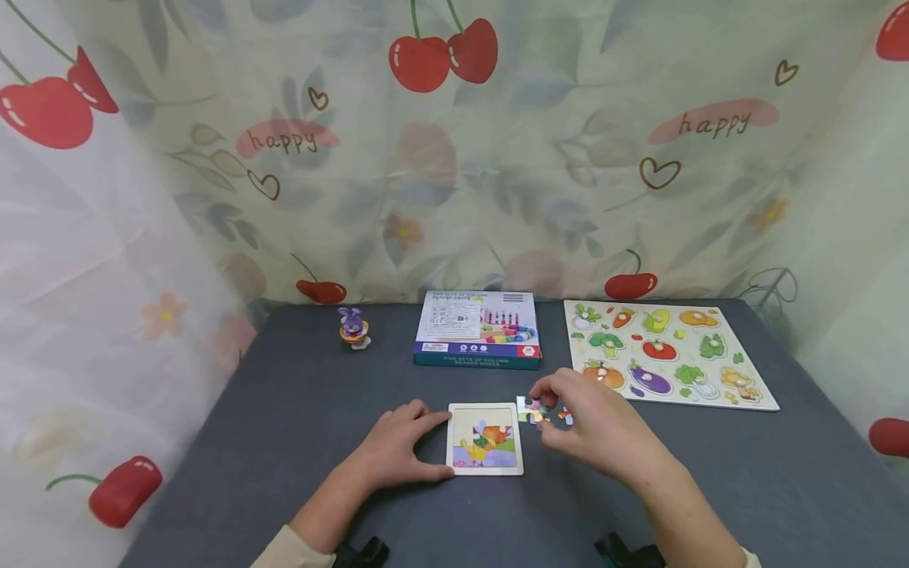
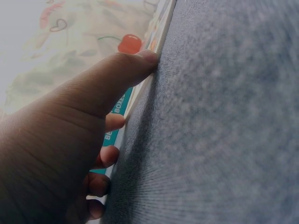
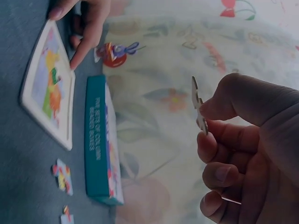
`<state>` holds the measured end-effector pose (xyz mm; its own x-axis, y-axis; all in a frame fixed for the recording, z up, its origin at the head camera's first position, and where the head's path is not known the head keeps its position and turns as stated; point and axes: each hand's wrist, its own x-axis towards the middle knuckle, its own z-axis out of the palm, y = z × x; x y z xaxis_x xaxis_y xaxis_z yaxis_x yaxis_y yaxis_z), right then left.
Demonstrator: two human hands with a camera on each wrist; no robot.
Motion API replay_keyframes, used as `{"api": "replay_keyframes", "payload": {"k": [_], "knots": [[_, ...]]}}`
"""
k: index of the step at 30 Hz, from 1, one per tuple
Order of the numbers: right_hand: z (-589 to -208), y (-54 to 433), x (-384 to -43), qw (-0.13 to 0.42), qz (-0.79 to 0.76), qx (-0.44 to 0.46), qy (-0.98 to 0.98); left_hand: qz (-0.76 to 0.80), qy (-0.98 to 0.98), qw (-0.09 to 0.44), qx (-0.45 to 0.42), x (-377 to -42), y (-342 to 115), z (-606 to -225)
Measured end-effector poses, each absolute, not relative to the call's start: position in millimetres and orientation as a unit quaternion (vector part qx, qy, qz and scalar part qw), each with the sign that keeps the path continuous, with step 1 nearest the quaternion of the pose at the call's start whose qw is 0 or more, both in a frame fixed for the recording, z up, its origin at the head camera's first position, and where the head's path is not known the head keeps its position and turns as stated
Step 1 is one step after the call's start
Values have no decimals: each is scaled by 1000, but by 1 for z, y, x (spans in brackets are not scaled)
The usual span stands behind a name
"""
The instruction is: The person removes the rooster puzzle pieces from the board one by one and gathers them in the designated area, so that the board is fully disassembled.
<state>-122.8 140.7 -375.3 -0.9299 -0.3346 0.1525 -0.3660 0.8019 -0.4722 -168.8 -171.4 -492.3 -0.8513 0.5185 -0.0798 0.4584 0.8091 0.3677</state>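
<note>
A dark grey tabletop (image 1: 305, 386) is spread across the scene. Clock directions are taken from the square picture frame, as seen by the wearer. At 2 o'clock, near the back, a white vegetable board (image 1: 685, 359) is laid flat. At 12 o'clock a flat box (image 1: 477, 335) is set, with teal sides and printed "beaded boxes".

Two hands are seen on either side. The left hand (image 1: 398, 446) is placed at 9 o'clock, thumb and forefinger spread wide; the frame's left edge is touched at its lower and upper ends, nothing being gripped. The right hand (image 1: 600, 422) is held at 3 o'clock, apart from the frame, thumb and forefinger closed in a pinch, the other fingers curled.

Between the hands, nearer the left, lies the picture frame (image 1: 520, 450). No long axis is shown. A duck picture is partly filled in, with bare space left at 10 to 12 o'clock inside.

At 10 o'clock, well apart, a small purple figurine (image 1: 353, 325) is stood.

Smallest are the jigsaw pieces. One pinched piece (image 3: 195, 95) is held by the right hand, seen nearly edge-on; its picture cannot be told. Loose pieces (image 3: 63, 176) are left at 2 to 3 o'clock, nearer the right hand. The key relation is judged to be this: from the pinched piece, the bare space lies towards 9 o'clock.
</note>
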Motion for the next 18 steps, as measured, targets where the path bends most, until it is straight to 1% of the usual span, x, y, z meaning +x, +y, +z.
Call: {"api": "replay_keyframes", "payload": {"k": [11,18], "knots": [[-396,156,-131,-49,232,165,-957,167,947,85,262,-170,-172,-494],[-421,163,-141,-92,226,155,-957,167,947,89,261,-170,-171,-493]]}}
